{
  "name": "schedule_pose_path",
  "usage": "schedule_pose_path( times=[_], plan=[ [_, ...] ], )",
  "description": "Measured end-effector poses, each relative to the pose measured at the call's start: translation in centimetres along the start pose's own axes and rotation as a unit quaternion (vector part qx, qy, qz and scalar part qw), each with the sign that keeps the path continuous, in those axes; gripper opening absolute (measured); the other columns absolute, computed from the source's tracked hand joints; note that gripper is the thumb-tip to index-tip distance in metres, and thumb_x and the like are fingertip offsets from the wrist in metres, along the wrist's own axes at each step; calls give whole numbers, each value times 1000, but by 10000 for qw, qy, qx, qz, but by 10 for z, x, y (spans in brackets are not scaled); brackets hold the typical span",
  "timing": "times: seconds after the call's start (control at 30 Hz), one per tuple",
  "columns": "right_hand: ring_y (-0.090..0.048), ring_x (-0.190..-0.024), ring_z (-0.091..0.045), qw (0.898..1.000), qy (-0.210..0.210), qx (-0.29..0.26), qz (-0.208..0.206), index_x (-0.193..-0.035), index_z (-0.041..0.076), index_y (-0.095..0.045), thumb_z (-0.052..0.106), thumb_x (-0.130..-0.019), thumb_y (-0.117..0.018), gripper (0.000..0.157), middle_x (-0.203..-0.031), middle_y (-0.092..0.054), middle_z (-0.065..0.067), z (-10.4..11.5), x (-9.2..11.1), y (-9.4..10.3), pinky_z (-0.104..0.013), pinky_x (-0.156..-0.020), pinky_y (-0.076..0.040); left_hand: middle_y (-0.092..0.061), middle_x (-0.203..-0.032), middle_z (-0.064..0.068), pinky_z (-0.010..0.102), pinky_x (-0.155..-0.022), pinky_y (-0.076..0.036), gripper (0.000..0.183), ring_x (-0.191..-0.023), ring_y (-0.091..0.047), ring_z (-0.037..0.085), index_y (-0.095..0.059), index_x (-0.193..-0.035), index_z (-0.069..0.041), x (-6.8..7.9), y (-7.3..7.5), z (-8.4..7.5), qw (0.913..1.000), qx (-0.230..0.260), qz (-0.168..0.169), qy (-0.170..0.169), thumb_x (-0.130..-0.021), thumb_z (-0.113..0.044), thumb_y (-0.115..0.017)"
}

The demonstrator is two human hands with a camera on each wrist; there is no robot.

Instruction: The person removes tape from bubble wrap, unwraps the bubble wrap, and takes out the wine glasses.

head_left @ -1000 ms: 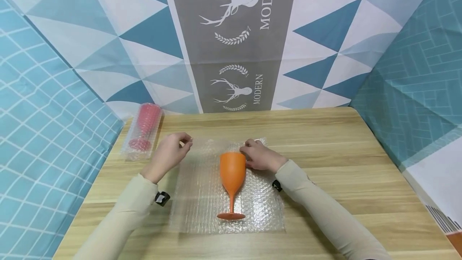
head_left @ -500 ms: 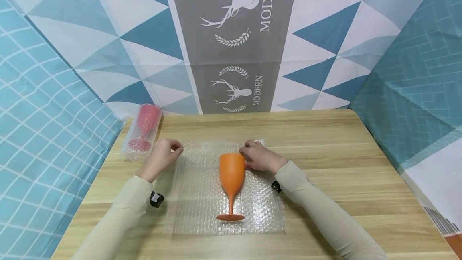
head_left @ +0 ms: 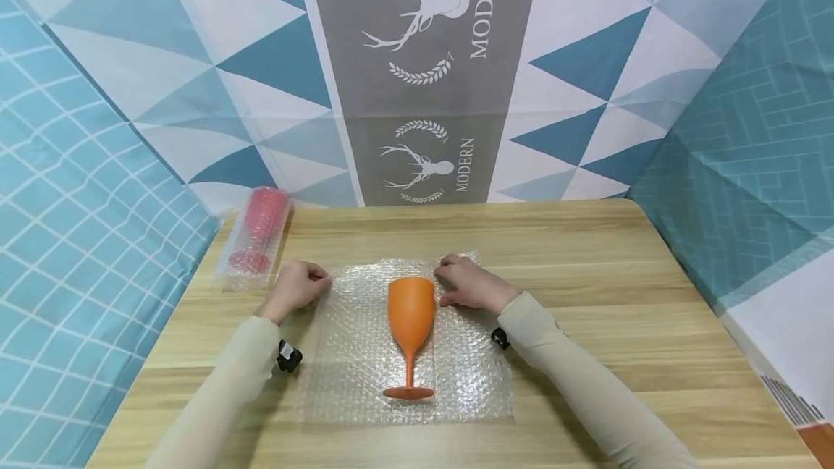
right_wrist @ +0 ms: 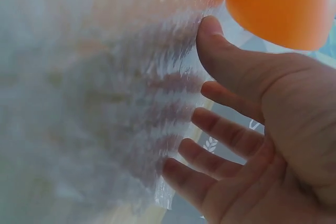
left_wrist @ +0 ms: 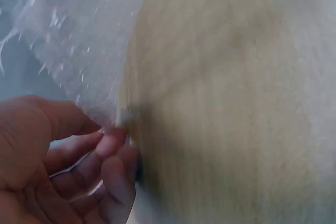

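An orange plastic goblet (head_left: 412, 310) lies on its side on a sheet of clear bubble wrap (head_left: 348, 353), its rim toward the wall and its foot toward me. My left hand (head_left: 297, 291) pinches the sheet's far left corner between thumb and fingertips. The left wrist view shows the pinched bubble wrap (left_wrist: 86, 40) stretching away from those fingers. Just right of the goblet's rim, my right hand (head_left: 474, 285) touches the wrap with spread fingertips. In the right wrist view its thumb (right_wrist: 215, 40) is close beside the orange cup (right_wrist: 283, 9).
A pink goblet (head_left: 263, 219) wrapped in bubble wrap lies at the table's far left corner. The wooden table (head_left: 586, 273) meets patterned cloth walls (head_left: 423, 78) at the back and sides. A black strap piece (head_left: 289, 357) is on the left wrist.
My left hand has moved left and lower with the wrap's corner, and the sheet's left side is spread flatter. The goblet has shifted slightly left. My right hand stays nearly still.
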State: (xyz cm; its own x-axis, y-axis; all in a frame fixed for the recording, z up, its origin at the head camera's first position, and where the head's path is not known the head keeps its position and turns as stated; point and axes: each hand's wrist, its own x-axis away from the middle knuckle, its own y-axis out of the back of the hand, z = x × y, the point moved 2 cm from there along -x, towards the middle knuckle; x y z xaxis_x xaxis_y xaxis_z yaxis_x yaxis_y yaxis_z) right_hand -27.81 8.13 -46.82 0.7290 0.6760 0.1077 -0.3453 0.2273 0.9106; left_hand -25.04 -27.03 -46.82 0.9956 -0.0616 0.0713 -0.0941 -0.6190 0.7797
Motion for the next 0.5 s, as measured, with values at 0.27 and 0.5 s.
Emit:
schedule_pose_path(
  times=[0.27, 0.5],
  plan=[
    [-43, -143, -45, 9999, 55, 25, 96, -142, -4, -56, 25, -94, -75, 60, -152, -47, -29, -1, 3, -2, -54, -122, -34, -66, -102, 24, 44, -72, -60, 52, -84, -66, 33, -53, -136, 8, 19, -3, -28, 9927, -866, -622, -555, -87, 1, -70],
    [-38, -148, -43, 9998, -40, -30, 209, -146, -1, -53, 28, -94, -75, 64, -158, -41, -26, -2, 6, -2, -54, -124, -30, -70, -117, 25, 50, -90, -61, 45, -104, -69, 40, -67, -125, 5, 40, -20, -59, 9738, -1418, -14, -1779, -81, 12, -70]
  ],
)
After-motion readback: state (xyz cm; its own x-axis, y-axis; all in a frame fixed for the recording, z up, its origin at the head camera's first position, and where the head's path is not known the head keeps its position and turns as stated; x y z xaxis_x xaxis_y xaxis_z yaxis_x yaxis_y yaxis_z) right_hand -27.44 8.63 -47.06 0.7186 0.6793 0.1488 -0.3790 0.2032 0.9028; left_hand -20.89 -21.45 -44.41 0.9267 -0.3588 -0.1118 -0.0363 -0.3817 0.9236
